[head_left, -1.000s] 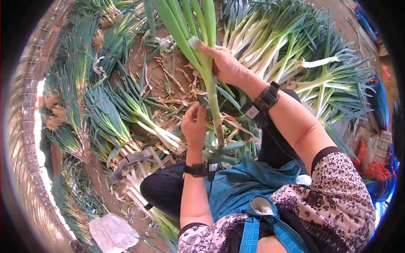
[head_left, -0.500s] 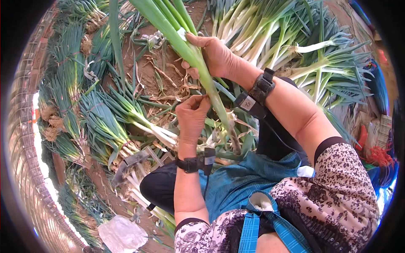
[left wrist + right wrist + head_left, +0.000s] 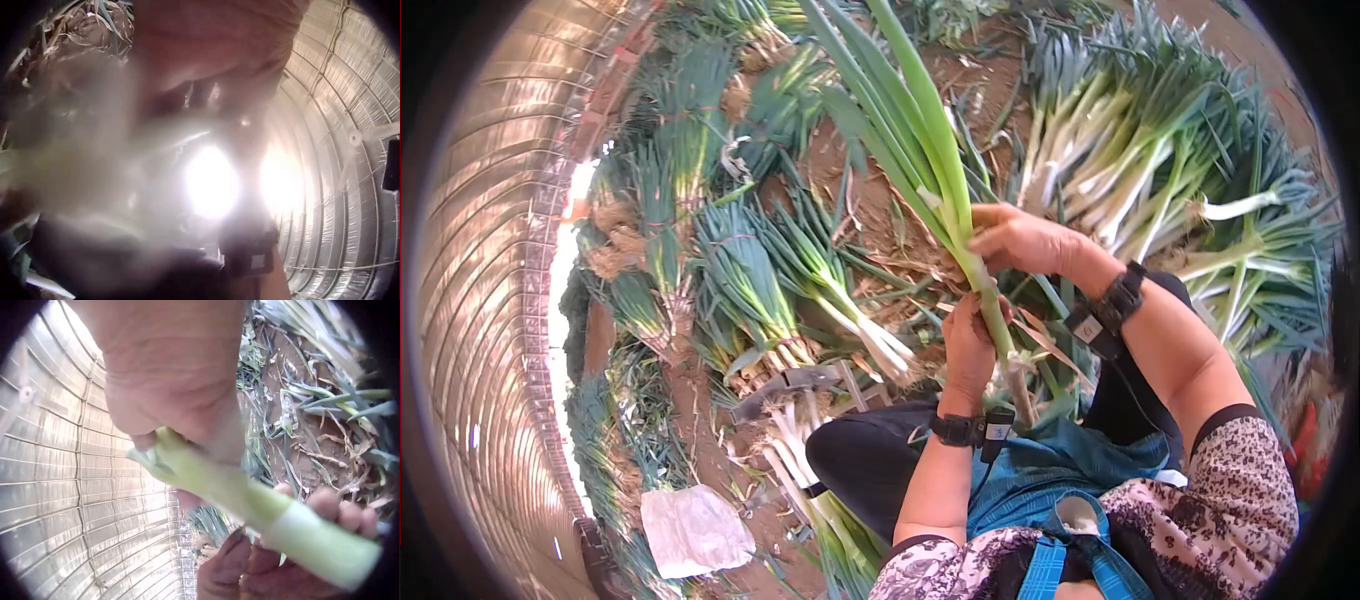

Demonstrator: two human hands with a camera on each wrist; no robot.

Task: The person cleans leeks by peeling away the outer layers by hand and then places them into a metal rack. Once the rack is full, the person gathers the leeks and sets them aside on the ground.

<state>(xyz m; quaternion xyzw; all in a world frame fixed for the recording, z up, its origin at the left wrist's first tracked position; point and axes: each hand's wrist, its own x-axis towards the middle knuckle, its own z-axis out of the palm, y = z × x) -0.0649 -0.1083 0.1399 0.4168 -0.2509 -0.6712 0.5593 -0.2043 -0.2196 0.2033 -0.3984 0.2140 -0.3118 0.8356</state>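
One long green onion [image 3: 948, 190] stands tilted in front of the person, its leaves up and its root end down by the lap. The left hand [image 3: 970, 350] grips its pale stalk, with fingers curled round it. Just above, the right hand [image 3: 1025, 242] holds the onion where the leaves fork. In the right wrist view, the right hand [image 3: 175, 394] has a finger on each side of the green onion [image 3: 219, 481], and the left hand's fingers [image 3: 228, 556] wrap it lower down. The left wrist view is blurred and glaring.
Loose green onions [image 3: 1130, 160] lie heaped at the right. Tied bundles [image 3: 745, 265] cover the ground at the left, near a dark metal stand [image 3: 785, 390]. A white plastic bag [image 3: 695, 530] lies at the lower left. Curved plastic sheeting [image 3: 490, 330] forms the left wall.
The left hand, earlier beside the stalk with fingers pinched, has closed round it. The right hand now sits lower, close above the left. The head view has shifted, so the scene appears further right.
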